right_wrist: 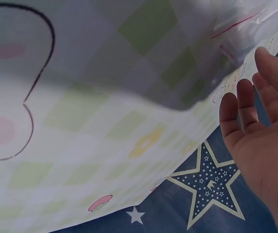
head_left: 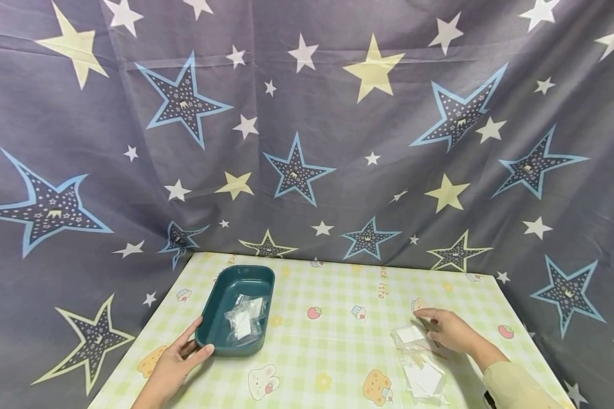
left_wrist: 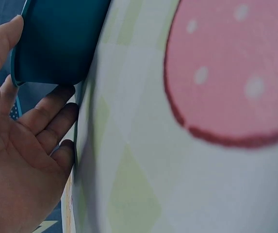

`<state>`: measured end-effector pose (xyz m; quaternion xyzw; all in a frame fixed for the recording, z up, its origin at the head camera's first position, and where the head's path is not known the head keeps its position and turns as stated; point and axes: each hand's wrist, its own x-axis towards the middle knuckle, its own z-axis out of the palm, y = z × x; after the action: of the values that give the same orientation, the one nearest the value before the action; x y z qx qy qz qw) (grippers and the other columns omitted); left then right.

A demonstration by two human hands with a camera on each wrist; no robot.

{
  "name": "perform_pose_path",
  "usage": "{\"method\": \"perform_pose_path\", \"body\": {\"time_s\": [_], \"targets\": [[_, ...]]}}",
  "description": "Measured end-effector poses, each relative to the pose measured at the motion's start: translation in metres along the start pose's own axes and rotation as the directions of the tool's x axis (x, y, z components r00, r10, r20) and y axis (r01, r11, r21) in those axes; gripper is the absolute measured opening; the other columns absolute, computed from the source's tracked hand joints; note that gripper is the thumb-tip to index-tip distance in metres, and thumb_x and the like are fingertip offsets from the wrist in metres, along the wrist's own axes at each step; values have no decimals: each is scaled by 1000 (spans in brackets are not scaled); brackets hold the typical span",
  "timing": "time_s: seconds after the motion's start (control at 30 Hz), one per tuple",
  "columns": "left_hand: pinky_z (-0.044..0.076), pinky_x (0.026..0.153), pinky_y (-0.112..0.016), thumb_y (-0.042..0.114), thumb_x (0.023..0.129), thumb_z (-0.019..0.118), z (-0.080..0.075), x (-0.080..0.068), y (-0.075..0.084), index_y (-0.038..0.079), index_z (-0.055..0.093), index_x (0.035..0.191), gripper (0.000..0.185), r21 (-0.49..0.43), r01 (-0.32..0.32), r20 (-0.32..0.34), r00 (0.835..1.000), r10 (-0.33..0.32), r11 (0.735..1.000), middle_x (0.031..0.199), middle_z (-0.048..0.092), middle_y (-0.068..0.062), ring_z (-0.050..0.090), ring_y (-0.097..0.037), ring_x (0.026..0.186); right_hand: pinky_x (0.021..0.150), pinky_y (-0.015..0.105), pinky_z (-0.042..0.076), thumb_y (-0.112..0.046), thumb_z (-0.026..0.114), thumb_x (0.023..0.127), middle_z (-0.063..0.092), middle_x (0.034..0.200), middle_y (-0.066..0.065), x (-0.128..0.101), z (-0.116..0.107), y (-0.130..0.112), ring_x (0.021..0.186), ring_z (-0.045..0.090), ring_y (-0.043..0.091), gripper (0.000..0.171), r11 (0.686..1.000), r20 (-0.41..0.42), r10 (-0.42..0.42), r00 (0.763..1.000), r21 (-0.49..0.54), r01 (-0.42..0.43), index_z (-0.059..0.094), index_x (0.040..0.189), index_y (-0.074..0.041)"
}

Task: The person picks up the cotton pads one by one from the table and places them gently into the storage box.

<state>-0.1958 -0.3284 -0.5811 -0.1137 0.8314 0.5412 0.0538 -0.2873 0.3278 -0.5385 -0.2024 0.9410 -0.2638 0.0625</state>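
A dark teal rectangular tray (head_left: 220, 301) sits at the left of the table. My left hand (head_left: 176, 359) holds its near-left corner, the thumb at the near rim and fingers along the left side. In the left wrist view, fingertips (left_wrist: 67, 92) meet the tray's lower edge. Small clear plastic bags (head_left: 244, 324) with white pieces inside lie in the tray. At the right, my right hand (head_left: 452, 332) hovers by a clear zip bag (head_left: 409, 334) holding a white piece, its fingers loosely bent with nothing between them. Another such bag (head_left: 424, 379) lies nearer, slightly overlapping it.
The table (head_left: 322, 341) has a green-and-white checked cover printed with cartoon figures. Behind it hangs a dark curtain (head_left: 307, 125) with stars, which also drapes along both sides. A light sleeve (head_left: 519, 389) covers the right forearm.
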Motion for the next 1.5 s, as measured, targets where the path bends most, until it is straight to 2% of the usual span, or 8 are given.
{"method": "perform_pose_path", "body": {"time_s": [0.27,0.57,0.73,0.9,1.07,1.17,1.33,1.5], "targets": [[58,111,-50,51,97,77,1,0,0,33,26,172,93,8,-8,-14,1000,8,1000,171,28,-31,41,-50,153,95,51,62,10,80,82,62,149,25,7,8,-3,118,69,40,65,1000,55,12,998,4,-12,66,144,-4],[58,110,-49,50,99,76,1,-1,-1,34,26,172,90,8,-16,-15,1000,16,1000,174,24,-30,40,-50,153,111,62,53,4,86,81,68,144,23,13,15,0,137,61,49,63,997,27,70,997,-24,-70,70,141,-8],[57,111,-50,52,98,76,1,-1,0,34,26,172,91,5,-6,-19,1000,6,1000,173,26,-30,40,-50,153,105,59,57,-8,88,87,70,140,21,13,16,2,127,67,43,60,992,-17,122,992,-33,-122,68,143,-5],[57,112,-51,52,97,77,1,-1,-1,35,26,172,92,-5,-2,-19,1000,2,1000,173,25,-30,39,-50,154,92,52,61,-18,85,92,76,123,11,14,20,4,108,72,28,62,978,-101,182,978,-86,-191,62,148,-2],[56,112,-51,52,97,78,2,-2,-1,35,26,172,93,-8,-6,-24,1000,6,1000,174,24,-30,39,-51,154,82,51,61,-24,84,93,75,110,7,18,23,4,97,72,24,67,962,-183,225,957,-117,-249,58,151,-1],[56,113,-52,52,97,77,2,-2,0,35,26,172,93,-6,-6,-23,1000,5,1000,175,23,-30,38,-51,154,83,52,60,-23,84,93,74,107,8,19,25,5,95,71,25,68,960,-206,247,947,-80,-268,56,150,1],[56,113,-52,53,97,77,3,-2,0,35,25,172,93,-2,-5,-20,1000,5,1000,175,22,-30,39,-51,154,87,53,60,-15,84,92,74,111,13,19,28,6,99,72,29,55,967,-230,252,940,25,-253,62,140,1],[56,113,-52,52,97,77,2,-1,-2,35,25,172,93,-10,-7,-21,1000,7,1000,173,25,-30,39,-50,154,80,45,58,-12,81,93,77,104,7,19,30,5,88,68,21,21,965,-224,262,939,48,-258,74,113,-9]]}}
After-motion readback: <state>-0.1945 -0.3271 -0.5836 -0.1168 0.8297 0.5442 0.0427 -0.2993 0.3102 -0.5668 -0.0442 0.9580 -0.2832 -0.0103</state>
